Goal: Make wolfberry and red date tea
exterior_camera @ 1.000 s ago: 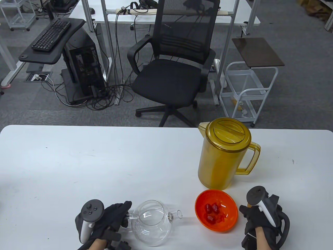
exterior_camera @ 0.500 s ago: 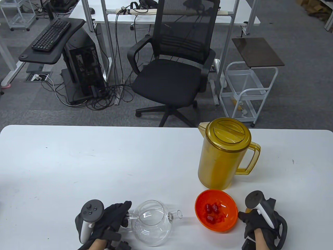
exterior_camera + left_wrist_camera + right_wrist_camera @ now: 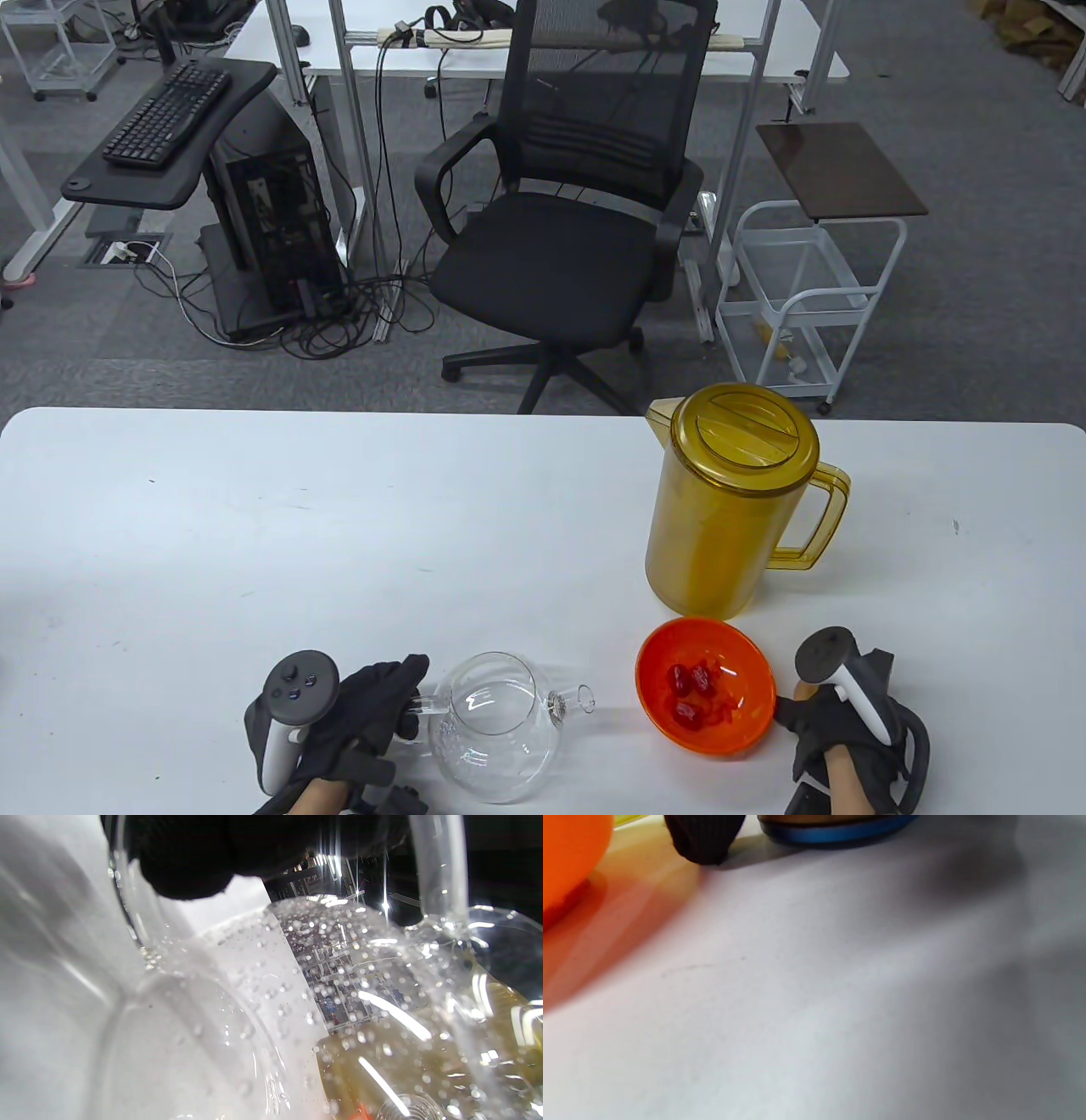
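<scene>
A clear glass teapot without a lid stands on the white table near the front edge, spout to the right. My left hand grips its glass handle; in the left wrist view a black fingertip lies over the wet glass. An orange bowl with red dates and wolfberries stands right of the teapot. My right hand sits low beside the bowl's right rim and holds a tan lid. In the right wrist view the lid's blue rim lies on the table beside a fingertip and the bowl.
A tall amber pitcher with its lid on stands behind the bowl, handle to the right. Beyond the table's far edge are a black office chair and a white cart.
My right hand has drawn down and slightly left with the tan lid, closer to the bowl's right rim and the table. The left hand and teapot have not moved.
</scene>
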The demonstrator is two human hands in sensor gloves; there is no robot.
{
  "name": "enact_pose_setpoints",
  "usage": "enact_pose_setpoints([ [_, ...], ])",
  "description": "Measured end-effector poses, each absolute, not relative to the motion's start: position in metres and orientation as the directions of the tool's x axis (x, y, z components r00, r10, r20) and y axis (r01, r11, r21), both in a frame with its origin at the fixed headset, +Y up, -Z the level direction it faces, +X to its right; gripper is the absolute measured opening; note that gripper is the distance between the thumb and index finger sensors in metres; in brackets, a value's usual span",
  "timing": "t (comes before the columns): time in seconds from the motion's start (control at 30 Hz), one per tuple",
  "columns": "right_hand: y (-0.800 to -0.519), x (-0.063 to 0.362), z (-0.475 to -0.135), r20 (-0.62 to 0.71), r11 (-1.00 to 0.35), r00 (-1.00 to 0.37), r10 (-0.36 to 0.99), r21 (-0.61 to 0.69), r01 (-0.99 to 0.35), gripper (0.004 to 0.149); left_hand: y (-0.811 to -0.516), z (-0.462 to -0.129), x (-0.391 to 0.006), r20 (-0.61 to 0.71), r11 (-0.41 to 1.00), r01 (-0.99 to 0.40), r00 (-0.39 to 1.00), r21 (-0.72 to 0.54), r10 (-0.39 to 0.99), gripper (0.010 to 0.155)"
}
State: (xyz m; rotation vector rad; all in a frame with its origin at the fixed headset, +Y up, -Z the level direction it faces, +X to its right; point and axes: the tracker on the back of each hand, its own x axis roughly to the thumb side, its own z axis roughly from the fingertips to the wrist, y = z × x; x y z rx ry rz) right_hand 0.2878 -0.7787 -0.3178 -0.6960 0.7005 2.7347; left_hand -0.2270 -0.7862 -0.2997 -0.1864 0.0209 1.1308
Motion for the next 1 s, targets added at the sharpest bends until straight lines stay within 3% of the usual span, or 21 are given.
enact_pose_setpoints([
  [0.27,-0.775,0.289,-0.317,-0.500,-0.847,-0.859,0.112,0.404,-0.345,0.100,-0.785,-0.300,-0.228,-0.099,0.438,-0.889,0.452,-0.137,0.886,0.036],
  [0.47,-0.758,0.281,-0.319,-0.487,-0.881,-0.865,0.120,0.349,-0.319,0.100,-0.783,-0.301,-0.230,-0.072,0.494,-0.859,0.506,-0.136,0.860,0.037],
  [0.77,-0.723,0.256,-0.320,-0.408,-0.928,-0.892,0.195,0.217,-0.302,0.079,-0.754,-0.301,-0.238,0.073,0.651,-0.755,0.647,-0.073,0.759,0.066],
  [1.0,-0.722,0.239,-0.321,-0.364,-0.910,-0.884,0.295,0.175,-0.376,0.073,-0.734,-0.298,-0.244,0.137,0.771,-0.637,0.765,0.016,0.629,0.077],
])
